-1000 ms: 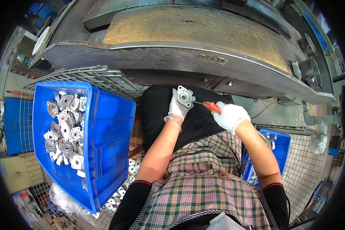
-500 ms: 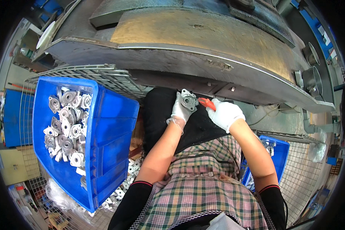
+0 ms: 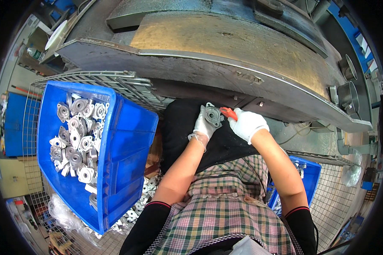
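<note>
My left hand (image 3: 204, 126), in a white glove, is closed around a grey metal casting (image 3: 212, 115) with a round centre opening and eared flanges. It is held above my black-covered lap. Just right of it, my gloved right hand (image 3: 249, 126) grips a red hand tool (image 3: 229, 113). The tool's red end points left at the casting's edge. Whether its tip touches the casting, and its exact kind, I cannot make out. On my left a tilted blue bin (image 3: 130, 157) holds several similar castings (image 3: 74, 158).
A metal workbench (image 3: 225, 63) with a worn yellowish top spans the far side. Wire mesh baskets (image 3: 334, 180) stand on both sides. A second blue bin (image 3: 312, 176) is at my right, metal cups (image 3: 348, 95) at the bench's right end, and clear plastic wrap (image 3: 66, 214) at lower left.
The casting has turned slightly in my left hand, and the right hand with the red tool has shifted a little left. The whole view has moved slightly.
</note>
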Motion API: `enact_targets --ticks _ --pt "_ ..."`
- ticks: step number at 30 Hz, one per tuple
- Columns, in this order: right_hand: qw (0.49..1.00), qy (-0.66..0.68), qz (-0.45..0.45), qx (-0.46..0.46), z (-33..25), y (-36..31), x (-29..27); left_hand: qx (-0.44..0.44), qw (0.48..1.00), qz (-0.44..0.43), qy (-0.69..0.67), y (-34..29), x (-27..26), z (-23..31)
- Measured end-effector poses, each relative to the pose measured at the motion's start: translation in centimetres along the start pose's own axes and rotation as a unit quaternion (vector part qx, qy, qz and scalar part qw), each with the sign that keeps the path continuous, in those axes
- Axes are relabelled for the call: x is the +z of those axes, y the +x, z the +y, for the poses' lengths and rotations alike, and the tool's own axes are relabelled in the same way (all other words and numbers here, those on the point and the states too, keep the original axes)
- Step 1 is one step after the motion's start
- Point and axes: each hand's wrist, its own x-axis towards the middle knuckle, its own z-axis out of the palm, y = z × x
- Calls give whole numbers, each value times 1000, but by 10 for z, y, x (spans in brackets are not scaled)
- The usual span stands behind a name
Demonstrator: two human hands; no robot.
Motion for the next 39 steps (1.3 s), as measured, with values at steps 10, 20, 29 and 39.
enact_targets --ticks 10,20,29,39 --pt "1000 6 4 -1 -3 -1 -1 9 1000 8 9 3 -2 -1" --pt "999 10 25 22 12 1 0 1 998 -13 54 -2 0 3" --pt "999 18 17 22 12 0 -2 0 998 -27 47 2 -6 4" --pt "999 21 9 25 14 2 1 -4 998 -31 62 8 -17 4"
